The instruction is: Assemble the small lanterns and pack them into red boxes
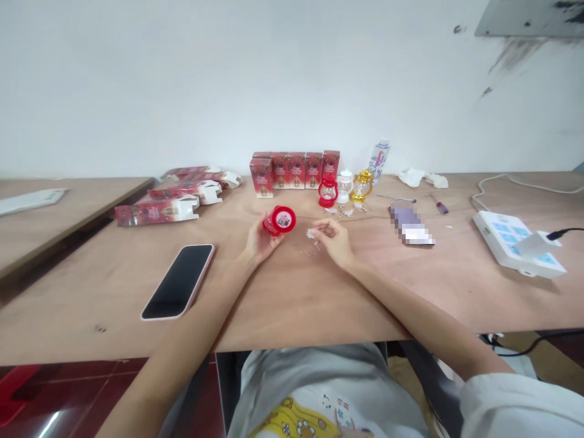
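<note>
My left hand (258, 242) is wrapped round a small red lantern (276, 221), tipped so that its round base with a printed label faces me. To its right, my right hand (336, 242) pinches a small whitish piece (311, 233) between thumb and fingertips; its exact kind is too small to tell. Thin bent wires (309, 250) lie on the table just below that piece. Beyond my right hand stand another red lantern (327, 192), a white lantern (344, 186) and a gold lantern (362, 187). More wires and small whitish bits (348, 212) lie in front of them.
Red printed boxes (296, 171) stand against the wall, with flattened boxes (157, 210) to their left. A phone (179, 282) lies by my left forearm. Rightward are a pixelated phone-like object (411, 225), a screwdriver (440, 205), a bottle (379, 159), crumpled tissues (412, 176) and a power strip (515, 243).
</note>
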The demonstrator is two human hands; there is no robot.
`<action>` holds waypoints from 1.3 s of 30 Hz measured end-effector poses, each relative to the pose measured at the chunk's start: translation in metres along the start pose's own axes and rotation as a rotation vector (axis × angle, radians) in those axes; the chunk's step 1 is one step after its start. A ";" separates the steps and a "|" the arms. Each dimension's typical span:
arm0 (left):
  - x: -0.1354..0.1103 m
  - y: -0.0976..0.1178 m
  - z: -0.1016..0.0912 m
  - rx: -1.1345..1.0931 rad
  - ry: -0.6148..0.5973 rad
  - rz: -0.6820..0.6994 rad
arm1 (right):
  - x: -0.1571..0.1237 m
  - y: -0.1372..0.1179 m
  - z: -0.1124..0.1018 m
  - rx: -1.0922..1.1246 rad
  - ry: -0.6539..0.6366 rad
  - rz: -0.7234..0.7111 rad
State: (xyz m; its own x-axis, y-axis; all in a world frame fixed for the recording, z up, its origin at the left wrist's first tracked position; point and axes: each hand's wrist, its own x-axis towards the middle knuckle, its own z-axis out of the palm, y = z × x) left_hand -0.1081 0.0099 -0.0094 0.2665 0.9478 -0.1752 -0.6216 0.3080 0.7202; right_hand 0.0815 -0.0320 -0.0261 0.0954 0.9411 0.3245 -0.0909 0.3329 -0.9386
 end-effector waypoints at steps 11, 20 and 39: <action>-0.005 -0.012 0.006 0.047 -0.117 -0.025 | -0.001 -0.018 0.007 0.189 -0.013 0.088; -0.007 -0.015 0.010 0.073 -0.130 -0.026 | -0.007 -0.028 0.010 0.110 -0.035 -0.035; -0.005 -0.016 0.008 0.081 -0.119 -0.020 | -0.016 -0.030 0.011 -0.095 -0.081 -0.439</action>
State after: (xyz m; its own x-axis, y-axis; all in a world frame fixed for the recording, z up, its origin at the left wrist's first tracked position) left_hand -0.0939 0.0000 -0.0145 0.3670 0.9234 -0.1124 -0.5549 0.3143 0.7703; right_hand 0.0713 -0.0567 -0.0024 0.0262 0.7150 0.6987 0.0329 0.6979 -0.7154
